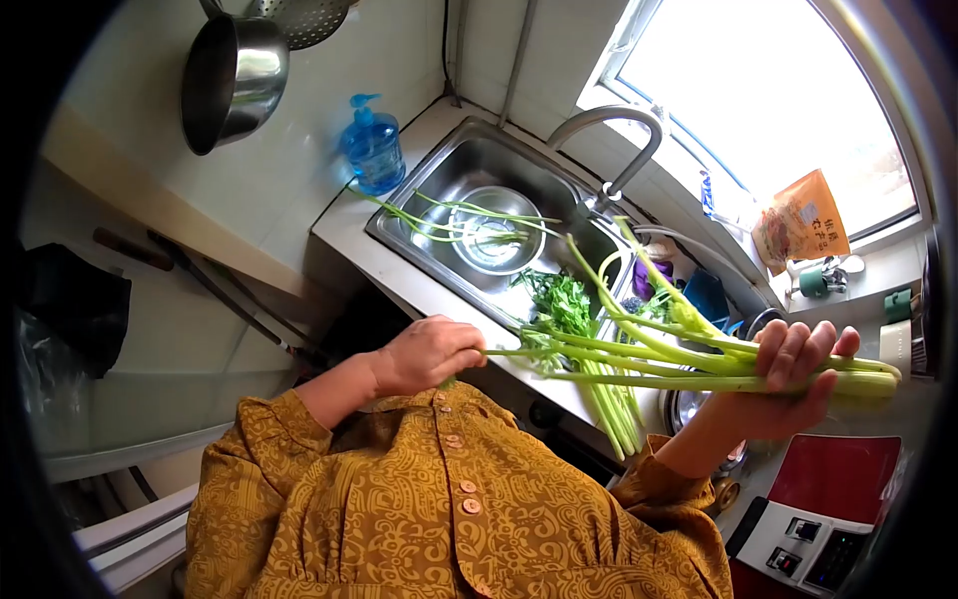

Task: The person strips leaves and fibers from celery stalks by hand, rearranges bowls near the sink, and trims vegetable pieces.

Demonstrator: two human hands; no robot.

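My right hand [798, 374] is wrapped round the thick base of a celery bunch [659, 354], held in the air over the counter at the right. The stalks fan out toward the left and up. My left hand [431, 354] is closed in front of my chest, its fingers pinching the thin end of one stalk. A bit of green shows beneath that hand. Leafy celery [561, 304] lies across the sink's near edge, its cut stalks [611, 404] hanging toward me. Several thin stems [419, 222] rest over a metal bowl [499, 262] in the sink.
A steel sink [439, 165] with a curved faucet [639, 150] stands ahead. A blue pump bottle [374, 155] is at its left corner. On the windowsill sits an orange packet [803, 222]. A red-and-white appliance [833, 479] is at lower right; a pot [239, 85] hangs upper left.
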